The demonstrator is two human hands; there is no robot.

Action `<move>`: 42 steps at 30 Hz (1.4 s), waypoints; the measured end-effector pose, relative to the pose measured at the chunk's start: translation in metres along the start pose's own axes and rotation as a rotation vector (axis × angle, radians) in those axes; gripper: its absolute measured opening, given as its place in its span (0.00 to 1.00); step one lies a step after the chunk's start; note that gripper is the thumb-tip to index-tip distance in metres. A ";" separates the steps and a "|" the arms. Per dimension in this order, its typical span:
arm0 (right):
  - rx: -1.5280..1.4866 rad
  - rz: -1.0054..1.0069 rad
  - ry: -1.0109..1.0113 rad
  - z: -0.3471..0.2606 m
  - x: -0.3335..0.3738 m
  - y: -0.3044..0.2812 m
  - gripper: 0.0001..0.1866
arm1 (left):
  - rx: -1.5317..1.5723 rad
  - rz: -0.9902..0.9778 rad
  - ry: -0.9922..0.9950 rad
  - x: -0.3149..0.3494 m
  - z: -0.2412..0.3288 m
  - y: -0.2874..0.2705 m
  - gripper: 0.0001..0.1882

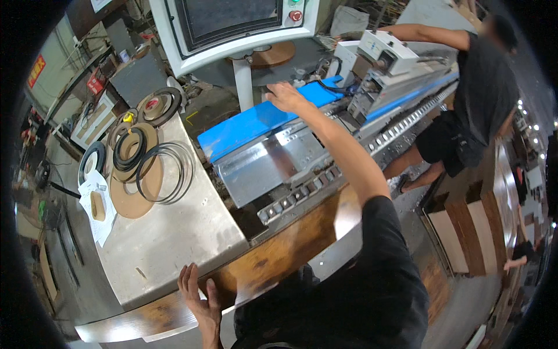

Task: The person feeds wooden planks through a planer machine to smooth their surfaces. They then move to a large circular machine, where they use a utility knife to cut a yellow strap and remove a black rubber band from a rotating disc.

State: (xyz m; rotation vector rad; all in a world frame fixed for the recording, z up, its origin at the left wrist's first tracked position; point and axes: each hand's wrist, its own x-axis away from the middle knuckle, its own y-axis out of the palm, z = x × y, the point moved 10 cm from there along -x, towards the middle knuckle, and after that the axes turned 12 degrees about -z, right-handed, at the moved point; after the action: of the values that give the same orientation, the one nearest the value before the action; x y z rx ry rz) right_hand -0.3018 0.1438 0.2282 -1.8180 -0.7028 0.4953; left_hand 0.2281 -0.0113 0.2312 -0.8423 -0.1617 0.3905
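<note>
The long brown wooden board, likely stiff and heavy, is pressed at its near edge by the flat left hand, while the open right hand is laid on the blue guide.

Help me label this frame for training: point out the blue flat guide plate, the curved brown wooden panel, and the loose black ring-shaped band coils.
Blue flat guide plate (250, 125), head view, middle of its top face.
Curved brown wooden panel (279, 253), head view, bare top surface.
Loose black ring-shaped band coils (165, 173), head view, on the band's left arc.
</note>
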 end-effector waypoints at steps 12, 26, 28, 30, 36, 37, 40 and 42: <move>0.264 -0.356 0.239 0.151 -0.196 0.112 0.32 | -0.215 0.065 -0.373 -0.021 0.009 0.040 0.24; 0.078 -0.538 0.111 0.113 -0.215 0.123 0.24 | -0.322 0.002 -0.308 -0.023 -0.006 0.042 0.28; 0.044 -0.580 0.135 0.099 -0.202 0.116 0.24 | -0.321 0.001 -0.373 -0.017 -0.010 0.047 0.28; 0.049 -0.581 0.150 0.105 -0.193 0.110 0.23 | -0.306 -0.009 -0.368 -0.026 -0.007 0.049 0.28; 0.129 -0.494 0.083 0.086 -0.177 0.106 0.23 | -0.330 -0.077 -0.283 -0.016 -0.001 0.041 0.32; 0.182 -0.398 0.053 0.102 -0.193 0.111 0.21 | -0.324 -0.095 -0.179 -0.025 0.007 0.041 0.31; 0.111 -0.160 0.040 0.093 -0.174 0.076 0.17 | -0.301 -0.198 -0.161 -0.030 0.026 0.039 0.31; 0.081 -0.031 -0.018 0.097 -0.132 0.038 0.16 | -0.316 -0.313 -0.056 -0.045 0.048 0.037 0.31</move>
State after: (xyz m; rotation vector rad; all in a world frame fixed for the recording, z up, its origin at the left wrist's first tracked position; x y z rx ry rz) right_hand -0.4518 0.1126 0.1598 -1.7262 -0.7124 0.5127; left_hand 0.1624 0.0264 0.2358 -1.0979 -0.4092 0.0934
